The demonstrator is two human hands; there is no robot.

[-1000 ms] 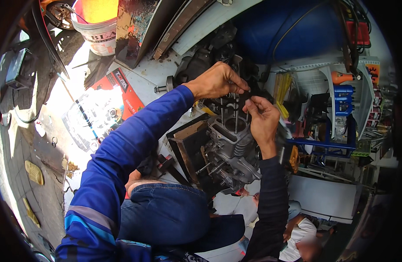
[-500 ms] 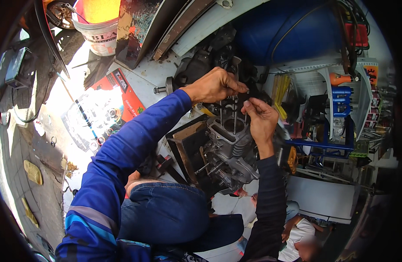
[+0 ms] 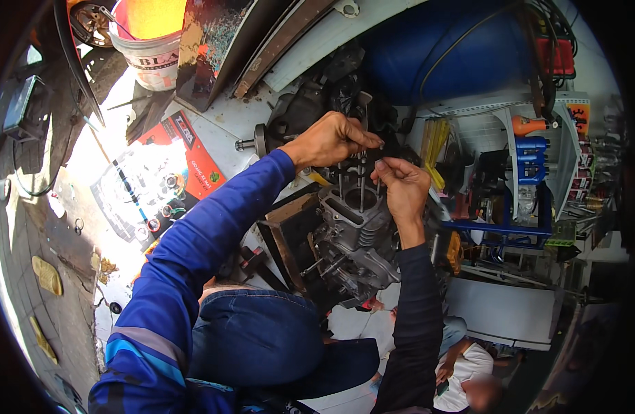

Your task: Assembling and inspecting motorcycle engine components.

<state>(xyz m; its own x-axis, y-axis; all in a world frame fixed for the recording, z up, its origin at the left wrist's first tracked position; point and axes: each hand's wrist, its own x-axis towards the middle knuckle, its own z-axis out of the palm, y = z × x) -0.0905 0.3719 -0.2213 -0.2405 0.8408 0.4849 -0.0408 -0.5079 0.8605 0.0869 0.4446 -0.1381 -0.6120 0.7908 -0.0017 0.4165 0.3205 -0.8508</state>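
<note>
A grey metal engine [image 3: 353,238] stands in front of me, its cylinder opening facing up. Several long metal studs [image 3: 362,190] rise around the bore. Above them my left hand [image 3: 337,140] comes in from the left, fingers pinched together; a tiny dark piece seems to show at the fingertips, too small to name. My right hand [image 3: 406,188] is just right of the studs and slightly lower. Its thumb and forefinger close at the upper end of one stud, and the fingertips partly hide what is between them. A small gap separates the two hands.
Left lies a red-and-white gasket package [image 3: 197,162] with small rings near it. A bucket [image 3: 148,55] stands at far left, a blue drum [image 3: 448,58] at the back. Blue tool rack [image 3: 531,162] on the right; a seated person [image 3: 469,376] lower right.
The whole view has shifted slightly, so the scene sits a little further left. Both hands stay above the studs, with their pinched fingers in nearly the same pose.
</note>
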